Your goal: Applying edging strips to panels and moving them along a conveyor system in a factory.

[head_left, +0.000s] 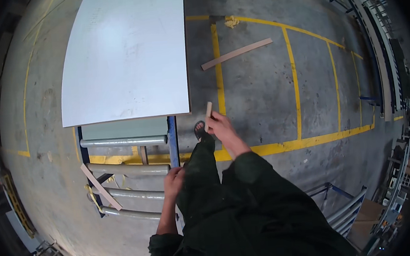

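My right hand point(222, 129) is closed around a short, pale wooden strip point(209, 113), which points up and away from my body above the floor. My left hand point(173, 181) hangs beside my dark trousers, near the ends of the rollers point(131, 169) of a blue-framed roller conveyor. Its fingers are curled, and whatever they may hold is hidden. Ahead of the hands, a large white panel point(127, 62) lies flat over the far part of the conveyor. A thin wooden strip point(102, 188) rests slantwise across the rollers at the left.
A longer wooden strip point(237, 54) lies on the grey floor across a yellow line point(219, 86). Crumpled yellowish material point(232, 22) lies farther off. Another roller conveyor point(349, 215) stands at the lower right, with racks point(372, 52) along the right side. My sandalled foot point(200, 129) is beside the conveyor.
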The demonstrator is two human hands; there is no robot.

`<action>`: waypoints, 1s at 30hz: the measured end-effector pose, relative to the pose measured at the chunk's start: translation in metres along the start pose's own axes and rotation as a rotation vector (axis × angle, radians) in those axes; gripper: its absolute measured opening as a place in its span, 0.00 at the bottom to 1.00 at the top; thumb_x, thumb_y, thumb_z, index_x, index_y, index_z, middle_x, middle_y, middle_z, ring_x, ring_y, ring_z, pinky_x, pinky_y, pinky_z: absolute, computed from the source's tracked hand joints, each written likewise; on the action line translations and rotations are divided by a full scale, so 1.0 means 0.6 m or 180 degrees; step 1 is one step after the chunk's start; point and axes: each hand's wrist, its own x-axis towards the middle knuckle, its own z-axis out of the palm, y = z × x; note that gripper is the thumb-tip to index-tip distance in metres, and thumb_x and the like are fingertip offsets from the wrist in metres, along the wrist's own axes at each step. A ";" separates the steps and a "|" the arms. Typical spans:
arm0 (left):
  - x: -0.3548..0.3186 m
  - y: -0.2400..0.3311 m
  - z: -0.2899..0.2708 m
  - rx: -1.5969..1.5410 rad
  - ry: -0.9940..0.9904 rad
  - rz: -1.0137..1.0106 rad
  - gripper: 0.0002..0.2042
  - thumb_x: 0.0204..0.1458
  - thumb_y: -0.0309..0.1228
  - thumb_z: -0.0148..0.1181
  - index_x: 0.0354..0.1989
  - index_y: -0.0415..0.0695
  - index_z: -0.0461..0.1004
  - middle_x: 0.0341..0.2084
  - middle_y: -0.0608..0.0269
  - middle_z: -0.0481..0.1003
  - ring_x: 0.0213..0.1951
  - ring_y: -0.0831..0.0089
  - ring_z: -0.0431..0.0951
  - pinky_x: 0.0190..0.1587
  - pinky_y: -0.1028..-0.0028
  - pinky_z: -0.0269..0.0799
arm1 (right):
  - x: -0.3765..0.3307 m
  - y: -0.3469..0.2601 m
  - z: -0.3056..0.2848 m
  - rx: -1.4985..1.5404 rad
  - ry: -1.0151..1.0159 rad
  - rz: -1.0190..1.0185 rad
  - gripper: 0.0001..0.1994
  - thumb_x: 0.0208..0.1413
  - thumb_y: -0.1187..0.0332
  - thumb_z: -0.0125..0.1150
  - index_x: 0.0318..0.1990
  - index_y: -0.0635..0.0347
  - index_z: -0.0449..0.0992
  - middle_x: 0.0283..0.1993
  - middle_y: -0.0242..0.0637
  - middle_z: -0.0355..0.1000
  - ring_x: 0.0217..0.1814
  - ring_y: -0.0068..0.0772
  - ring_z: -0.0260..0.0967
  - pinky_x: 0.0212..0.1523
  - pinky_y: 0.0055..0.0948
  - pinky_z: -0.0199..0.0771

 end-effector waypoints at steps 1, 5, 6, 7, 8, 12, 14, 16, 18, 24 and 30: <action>0.004 -0.016 -0.022 -0.0108 0.0143 -0.0203 0.16 0.60 0.38 0.59 0.47 0.37 0.79 0.33 0.57 0.80 0.33 0.70 0.80 0.40 0.71 0.75 | 0.048 -0.006 0.012 -0.0215 0.0017 0.0066 0.10 0.63 0.66 0.57 0.43 0.65 0.76 0.32 0.33 0.73 0.33 0.22 0.70 0.34 0.25 0.71; 0.001 -0.044 -0.073 -0.0743 0.0724 -0.1323 0.19 0.57 0.38 0.59 0.47 0.34 0.79 0.35 0.55 0.80 0.29 0.68 0.80 0.34 0.73 0.74 | 0.167 -0.007 0.047 -0.0313 -0.0105 0.0172 0.16 0.61 0.64 0.58 0.51 0.66 0.76 0.38 0.39 0.77 0.36 0.28 0.71 0.37 0.32 0.72; -0.011 -0.066 -0.079 -0.0770 0.0781 -0.1390 0.19 0.57 0.38 0.59 0.47 0.34 0.79 0.35 0.55 0.80 0.29 0.68 0.80 0.34 0.73 0.74 | 0.180 -0.004 0.065 -0.0565 -0.0186 0.0063 0.16 0.64 0.64 0.59 0.54 0.63 0.76 0.43 0.34 0.75 0.41 0.25 0.73 0.42 0.29 0.77; -0.021 -0.082 -0.080 -0.0802 0.0823 -0.1487 0.19 0.56 0.40 0.60 0.47 0.35 0.79 0.34 0.55 0.79 0.29 0.68 0.81 0.34 0.72 0.73 | 0.193 -0.001 0.074 -0.0521 -0.0202 0.0008 0.17 0.62 0.64 0.59 0.54 0.65 0.76 0.43 0.39 0.76 0.41 0.28 0.73 0.42 0.32 0.75; -0.026 -0.081 -0.077 -0.0834 0.0866 -0.1583 0.20 0.55 0.41 0.61 0.47 0.36 0.79 0.34 0.56 0.79 0.29 0.69 0.81 0.34 0.72 0.72 | 0.201 0.003 0.084 -0.0476 -0.0218 -0.0047 0.19 0.60 0.63 0.59 0.53 0.68 0.75 0.43 0.43 0.78 0.41 0.31 0.73 0.41 0.34 0.73; -0.052 -0.070 -0.040 -0.0981 0.0857 -0.1971 0.20 0.56 0.43 0.60 0.47 0.38 0.79 0.34 0.58 0.79 0.28 0.69 0.81 0.33 0.71 0.71 | 0.228 0.016 0.100 -0.1567 0.0202 -0.0348 0.14 0.58 0.66 0.60 0.47 0.67 0.76 0.39 0.50 0.76 0.40 0.49 0.74 0.43 0.37 0.74; -0.056 -0.061 -0.015 -0.1132 0.0855 -0.1980 0.20 0.57 0.43 0.60 0.48 0.39 0.79 0.34 0.58 0.79 0.28 0.68 0.81 0.34 0.70 0.72 | 0.237 0.020 0.096 -0.1349 0.0029 -0.0387 0.12 0.57 0.68 0.59 0.45 0.66 0.76 0.36 0.54 0.73 0.42 0.56 0.73 0.44 0.41 0.74; -0.054 -0.041 0.018 -0.1280 0.0911 -0.2074 0.19 0.59 0.41 0.59 0.44 0.35 0.80 0.32 0.61 0.78 0.31 0.74 0.77 0.35 0.72 0.74 | 0.249 0.030 0.092 -0.1243 -0.0228 -0.0392 0.12 0.57 0.69 0.59 0.44 0.67 0.76 0.35 0.55 0.72 0.42 0.56 0.73 0.45 0.44 0.73; -0.039 -0.015 0.030 -0.1006 0.0703 -0.2016 0.18 0.59 0.40 0.59 0.45 0.35 0.80 0.33 0.61 0.79 0.32 0.73 0.78 0.36 0.72 0.74 | 0.256 0.049 0.090 -0.1249 -0.0140 -0.0458 0.11 0.57 0.69 0.59 0.43 0.67 0.76 0.34 0.55 0.71 0.40 0.55 0.73 0.44 0.44 0.73; -0.002 0.039 0.039 -0.0513 0.0463 -0.1803 0.17 0.60 0.39 0.59 0.46 0.36 0.80 0.34 0.61 0.80 0.37 0.72 0.79 0.40 0.71 0.75 | 0.243 0.014 0.088 -0.1343 -0.0083 -0.0421 0.10 0.55 0.67 0.60 0.36 0.67 0.76 0.33 0.57 0.71 0.38 0.58 0.72 0.42 0.46 0.73; 0.018 0.038 0.002 -0.0661 0.0602 -0.1731 0.21 0.59 0.42 0.60 0.48 0.34 0.79 0.34 0.57 0.80 0.31 0.69 0.80 0.39 0.70 0.74 | 0.237 -0.006 0.097 -0.1674 0.0325 -0.0233 0.11 0.52 0.65 0.62 0.31 0.67 0.76 0.34 0.55 0.73 0.40 0.59 0.72 0.41 0.47 0.72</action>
